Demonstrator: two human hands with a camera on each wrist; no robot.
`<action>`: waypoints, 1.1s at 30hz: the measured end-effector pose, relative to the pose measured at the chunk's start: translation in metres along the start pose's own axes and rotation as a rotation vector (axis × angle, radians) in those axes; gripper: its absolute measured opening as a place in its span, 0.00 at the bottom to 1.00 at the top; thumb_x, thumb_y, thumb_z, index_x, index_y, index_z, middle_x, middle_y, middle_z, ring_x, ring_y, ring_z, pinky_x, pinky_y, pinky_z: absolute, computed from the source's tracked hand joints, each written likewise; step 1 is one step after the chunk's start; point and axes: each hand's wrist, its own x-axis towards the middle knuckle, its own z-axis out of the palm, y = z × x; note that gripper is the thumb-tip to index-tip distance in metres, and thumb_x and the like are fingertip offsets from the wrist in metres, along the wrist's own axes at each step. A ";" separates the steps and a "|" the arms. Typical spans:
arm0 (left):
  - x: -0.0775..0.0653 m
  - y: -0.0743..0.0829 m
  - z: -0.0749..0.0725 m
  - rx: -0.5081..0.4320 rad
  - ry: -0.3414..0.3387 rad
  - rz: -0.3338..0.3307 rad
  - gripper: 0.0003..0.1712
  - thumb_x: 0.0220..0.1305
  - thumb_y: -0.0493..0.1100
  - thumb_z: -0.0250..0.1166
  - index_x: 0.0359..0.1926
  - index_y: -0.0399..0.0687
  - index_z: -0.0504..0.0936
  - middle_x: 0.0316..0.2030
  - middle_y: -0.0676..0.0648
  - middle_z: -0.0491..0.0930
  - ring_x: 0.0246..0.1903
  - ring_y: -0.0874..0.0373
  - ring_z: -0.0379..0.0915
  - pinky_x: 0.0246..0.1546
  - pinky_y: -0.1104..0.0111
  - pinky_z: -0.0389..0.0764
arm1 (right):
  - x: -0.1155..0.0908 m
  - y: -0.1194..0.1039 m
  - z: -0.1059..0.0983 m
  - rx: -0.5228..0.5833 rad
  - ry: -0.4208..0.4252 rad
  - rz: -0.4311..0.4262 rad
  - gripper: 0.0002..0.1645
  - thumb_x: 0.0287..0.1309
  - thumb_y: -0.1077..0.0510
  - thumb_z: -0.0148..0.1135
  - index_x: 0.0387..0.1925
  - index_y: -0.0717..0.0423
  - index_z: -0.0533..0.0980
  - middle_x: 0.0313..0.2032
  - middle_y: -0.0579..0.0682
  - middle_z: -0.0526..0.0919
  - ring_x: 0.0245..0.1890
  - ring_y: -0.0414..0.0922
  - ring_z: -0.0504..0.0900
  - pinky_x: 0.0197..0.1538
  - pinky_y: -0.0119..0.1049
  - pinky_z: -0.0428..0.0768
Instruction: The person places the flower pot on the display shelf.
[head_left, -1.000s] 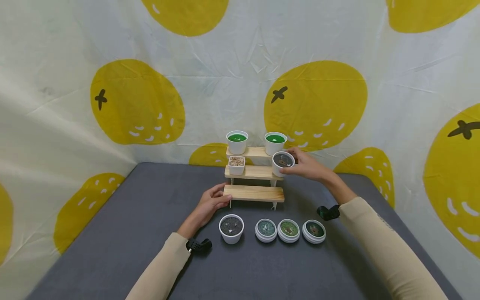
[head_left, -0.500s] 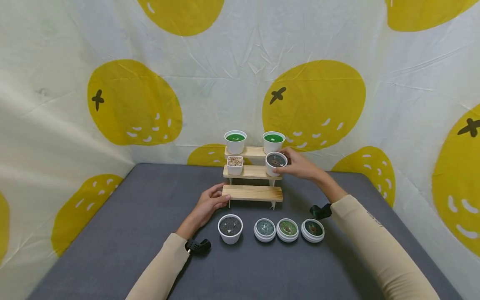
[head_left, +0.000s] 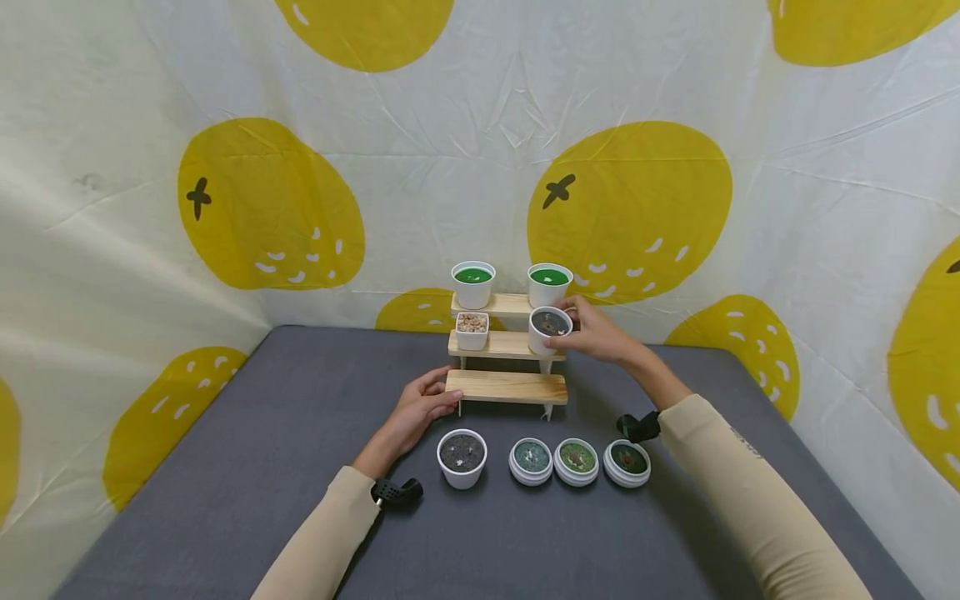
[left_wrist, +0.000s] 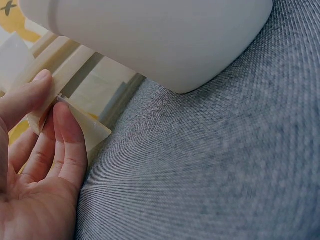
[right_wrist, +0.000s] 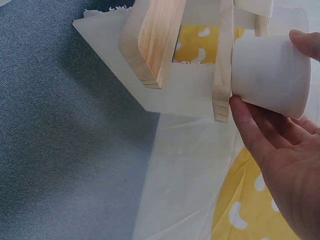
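Observation:
My right hand (head_left: pixel 600 332) holds a white cup (head_left: pixel 540 340) with dark grey contents at the right end of the middle step. In the right wrist view the base of that cup (right_wrist: pixel 267 72) is right at the plank, thumb on one side and fingers on the other. My left hand (head_left: pixel 412 410) pinches the left end of the lowest step of a three-tier wooden stand (head_left: pixel 510 386). Thumb and fingers grip the plank's end in the left wrist view. A square white pot (head_left: pixel 472 333) of beige pebbles sits at the middle step's left.
Two white cups with green contents, a left one (head_left: pixel 473 292) and a right one (head_left: pixel 547 292), stand on the top step. Before the stand are a white cup (head_left: pixel 462 475) with dark grey contents and three low round jars (head_left: pixel 531 475). A patterned cloth (head_left: pixel 450 183) hangs behind the table.
My right hand has moved the dark-filled cup left and slightly down, to the right end of the middle step. My left hand has kept its grip on the stand.

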 end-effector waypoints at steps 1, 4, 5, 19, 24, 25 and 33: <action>0.000 0.000 0.000 0.000 0.000 0.001 0.40 0.67 0.35 0.69 0.77 0.44 0.64 0.43 0.47 0.80 0.39 0.62 0.80 0.41 0.72 0.84 | 0.000 0.000 0.000 -0.001 0.000 0.000 0.41 0.60 0.60 0.73 0.64 0.69 0.59 0.58 0.70 0.80 0.58 0.59 0.79 0.52 0.38 0.76; 0.000 0.000 0.000 -0.002 0.003 0.001 0.40 0.67 0.35 0.69 0.76 0.45 0.65 0.43 0.47 0.80 0.39 0.61 0.80 0.41 0.72 0.84 | -0.001 0.001 0.001 -0.009 0.003 -0.001 0.40 0.60 0.59 0.73 0.64 0.69 0.59 0.58 0.70 0.80 0.56 0.58 0.79 0.50 0.37 0.77; 0.000 -0.001 0.000 -0.001 0.005 0.001 0.40 0.67 0.35 0.69 0.76 0.45 0.65 0.43 0.47 0.80 0.39 0.61 0.80 0.41 0.72 0.84 | -0.001 0.002 0.001 -0.007 0.005 0.000 0.41 0.60 0.59 0.73 0.65 0.68 0.59 0.58 0.70 0.80 0.56 0.59 0.79 0.50 0.37 0.77; 0.002 -0.003 -0.001 -0.004 0.014 0.004 0.38 0.67 0.35 0.70 0.75 0.46 0.67 0.41 0.48 0.80 0.38 0.61 0.80 0.41 0.72 0.84 | -0.002 0.002 0.007 -0.025 0.046 0.012 0.42 0.61 0.59 0.73 0.66 0.69 0.58 0.61 0.71 0.77 0.58 0.61 0.79 0.54 0.39 0.78; 0.001 -0.002 -0.002 -0.012 0.011 0.011 0.38 0.67 0.34 0.70 0.75 0.46 0.67 0.41 0.47 0.81 0.37 0.61 0.80 0.40 0.72 0.84 | -0.001 0.001 0.007 -0.035 0.051 -0.009 0.43 0.61 0.59 0.73 0.68 0.70 0.59 0.61 0.70 0.76 0.60 0.61 0.78 0.56 0.43 0.79; 0.001 -0.002 -0.002 -0.012 0.010 0.013 0.38 0.67 0.34 0.70 0.75 0.45 0.68 0.41 0.47 0.81 0.37 0.61 0.80 0.40 0.72 0.84 | -0.001 0.001 0.007 -0.027 0.048 -0.016 0.42 0.61 0.60 0.73 0.68 0.70 0.60 0.61 0.70 0.77 0.60 0.62 0.79 0.57 0.45 0.79; 0.000 -0.002 -0.001 -0.010 0.006 0.009 0.39 0.66 0.35 0.70 0.75 0.44 0.67 0.41 0.47 0.81 0.37 0.62 0.80 0.39 0.72 0.84 | -0.002 0.006 0.007 0.013 0.038 -0.025 0.41 0.61 0.63 0.73 0.67 0.72 0.61 0.60 0.70 0.79 0.60 0.63 0.80 0.62 0.56 0.79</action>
